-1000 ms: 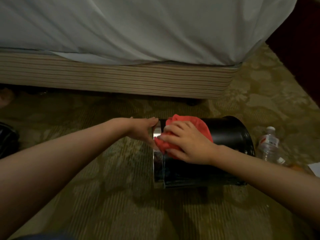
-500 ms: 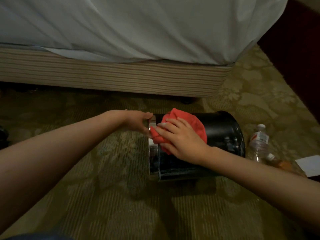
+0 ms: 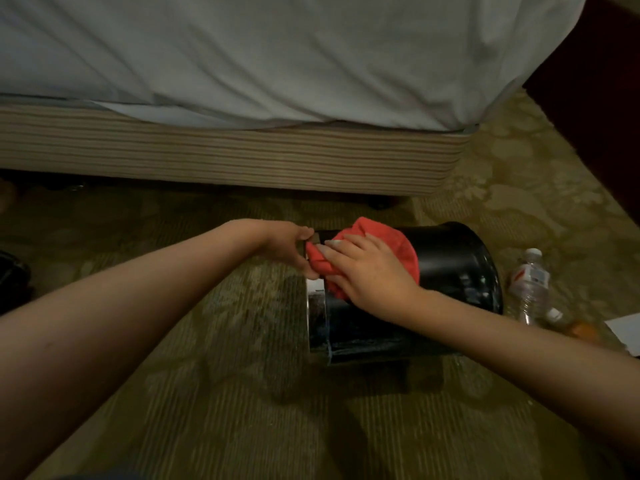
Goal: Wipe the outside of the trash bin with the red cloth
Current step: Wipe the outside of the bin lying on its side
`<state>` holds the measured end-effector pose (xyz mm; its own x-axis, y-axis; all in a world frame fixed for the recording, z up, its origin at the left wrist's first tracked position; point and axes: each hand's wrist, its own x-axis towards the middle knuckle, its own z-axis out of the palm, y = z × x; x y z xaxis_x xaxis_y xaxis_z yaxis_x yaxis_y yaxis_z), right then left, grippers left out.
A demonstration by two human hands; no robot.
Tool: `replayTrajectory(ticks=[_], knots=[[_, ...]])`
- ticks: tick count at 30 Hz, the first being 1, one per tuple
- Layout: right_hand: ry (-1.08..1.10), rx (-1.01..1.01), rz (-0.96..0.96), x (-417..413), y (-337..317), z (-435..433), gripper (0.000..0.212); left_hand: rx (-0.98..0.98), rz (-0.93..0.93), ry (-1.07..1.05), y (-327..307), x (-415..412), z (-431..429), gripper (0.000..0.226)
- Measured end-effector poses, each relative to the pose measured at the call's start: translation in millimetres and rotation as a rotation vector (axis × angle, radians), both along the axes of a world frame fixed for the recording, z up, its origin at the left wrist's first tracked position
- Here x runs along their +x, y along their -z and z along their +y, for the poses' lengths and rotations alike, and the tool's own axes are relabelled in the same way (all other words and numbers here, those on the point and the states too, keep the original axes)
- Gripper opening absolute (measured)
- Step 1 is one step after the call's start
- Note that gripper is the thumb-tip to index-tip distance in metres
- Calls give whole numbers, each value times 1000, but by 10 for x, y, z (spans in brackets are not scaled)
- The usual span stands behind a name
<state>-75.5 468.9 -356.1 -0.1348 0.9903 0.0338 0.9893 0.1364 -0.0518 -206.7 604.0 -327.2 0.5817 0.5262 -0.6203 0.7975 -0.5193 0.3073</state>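
Hands [image 3: 287, 249] [image 3: 372, 277], red cloth [image 3: 398, 245], trash bin [image 3: 450, 265]: as before

I count two grips of my own, the left grip [image 3: 289, 249] and the right grip [image 3: 372, 273]. There is one black trash bin [image 3: 450, 258], one red cloth [image 3: 384, 228] and one clear plastic bottle [image 3: 530, 285]. One bed [image 3: 277, 64] stands behind. One white sheet of paper [image 3: 623, 332] shows at the right edge, one small orange thing [image 3: 581, 330] is too blurred to name, and one dark shape [image 3: 12, 282] sits at the left edge.
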Motion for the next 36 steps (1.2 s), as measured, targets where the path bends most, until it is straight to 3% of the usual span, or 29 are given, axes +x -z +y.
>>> replayTrajectory(ticks=[3, 8, 14, 17, 21, 26, 31, 36], knots=[[33, -43, 23, 339, -82, -128, 50, 24, 8, 19, 10, -12, 18, 99], [283, -93, -4, 922, -236, -410, 47, 18, -7, 42, 6, 16, 33, 96], [39, -69, -2, 35, -48, -5, 49, 37, -2, 47, 26, 57, 51, 89], [15, -45, 26, 225, -45, -106, 48, -13, -55, 5, 87, -5, 94, 99], [208, 25, 22, 944, -61, -512, 46, -8, -54, 22, 66, -19, 78, 99], [342, 38, -4, 931, 70, -578, 44, 21, 37, 129, -83, 120, -67, 76], [346, 40, 10, 944, 23, -498, 44, 265, 11, 329, -159, 641, -385, 101], [320, 80, 5, 898, 47, -601, 45, 389, -33, 459, -50, 1031, -787, 99]])
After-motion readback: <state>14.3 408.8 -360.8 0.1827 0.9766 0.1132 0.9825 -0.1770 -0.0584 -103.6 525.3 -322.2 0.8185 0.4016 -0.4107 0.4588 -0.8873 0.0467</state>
